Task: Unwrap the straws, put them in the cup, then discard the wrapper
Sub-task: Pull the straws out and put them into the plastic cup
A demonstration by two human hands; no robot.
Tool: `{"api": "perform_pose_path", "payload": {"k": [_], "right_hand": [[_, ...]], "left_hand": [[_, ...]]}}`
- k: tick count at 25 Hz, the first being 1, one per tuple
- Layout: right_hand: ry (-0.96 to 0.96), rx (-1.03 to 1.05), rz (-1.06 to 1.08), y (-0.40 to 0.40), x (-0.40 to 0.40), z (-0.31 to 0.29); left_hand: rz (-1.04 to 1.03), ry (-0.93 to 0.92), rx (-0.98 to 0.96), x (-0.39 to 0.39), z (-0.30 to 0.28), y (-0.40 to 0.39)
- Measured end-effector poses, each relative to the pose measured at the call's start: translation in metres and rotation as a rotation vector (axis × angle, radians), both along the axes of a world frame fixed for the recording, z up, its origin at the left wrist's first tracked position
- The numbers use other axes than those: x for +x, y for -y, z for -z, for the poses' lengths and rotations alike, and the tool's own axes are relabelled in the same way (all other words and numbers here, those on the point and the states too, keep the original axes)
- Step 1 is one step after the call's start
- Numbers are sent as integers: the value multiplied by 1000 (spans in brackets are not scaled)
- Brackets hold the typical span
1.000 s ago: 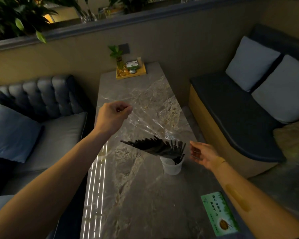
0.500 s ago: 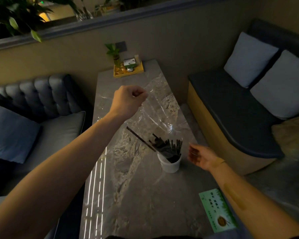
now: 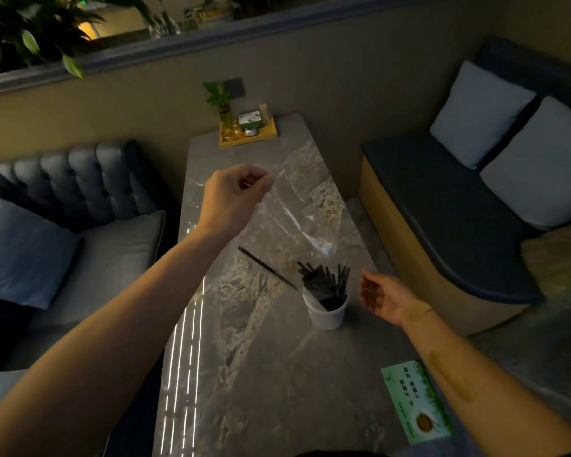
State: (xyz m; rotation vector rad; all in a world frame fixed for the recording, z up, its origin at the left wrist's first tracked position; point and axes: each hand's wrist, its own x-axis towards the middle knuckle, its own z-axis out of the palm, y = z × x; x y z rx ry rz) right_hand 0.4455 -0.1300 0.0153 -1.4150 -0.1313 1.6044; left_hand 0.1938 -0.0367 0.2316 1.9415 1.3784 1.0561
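A white cup (image 3: 327, 311) stands on the grey marble table (image 3: 261, 374) with a bunch of black straws (image 3: 325, 281) leaning in it. One black straw (image 3: 266, 267) is outside the cup, slanting to its left; whether it lies on the table I cannot tell. My left hand (image 3: 233, 197) is raised above the table, pinched on the top of a clear plastic wrapper (image 3: 297, 212) that hangs down toward the cup. My right hand (image 3: 381, 296) hovers just right of the cup, fingers apart, holding nothing.
A yellow tray (image 3: 248, 133) with a small plant and a box sits at the table's far end. A green card (image 3: 416, 400) lies at the near right edge. A tufted sofa (image 3: 80, 179) flanks the left, a cushioned bench (image 3: 449, 206) the right.
The straws have slid out of the wrapper into the cup, one ending up outside it. My left hand lifted the wrapper up and to the right. My right hand barely moved.
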Motion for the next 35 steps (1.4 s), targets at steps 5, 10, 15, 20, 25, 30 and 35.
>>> {"api": "perform_pose_path", "payload": {"k": [5,10,15,20,25,30,35], "right_hand": [[18,29,26,2,2,1],[33,76,91,3,7,-4],[29,74,66,3,1,-9],[32,30,15,9,-4,-8],[16,30,-6,18,-3,-7],[5,-9,12,22,-3,-10],[21,-19,-21,18,-11,-18]], "left_hand": [[10,-5,17,1,2,2],[0,38,22,0,2,4],[13,15,93,4,-6,3],[94,-168,225,22,-19,1],[150,-231,238,40,-17,2],[116,-246,178,39,-14,-1],[79,-208,161,31,-21,-5]]}}
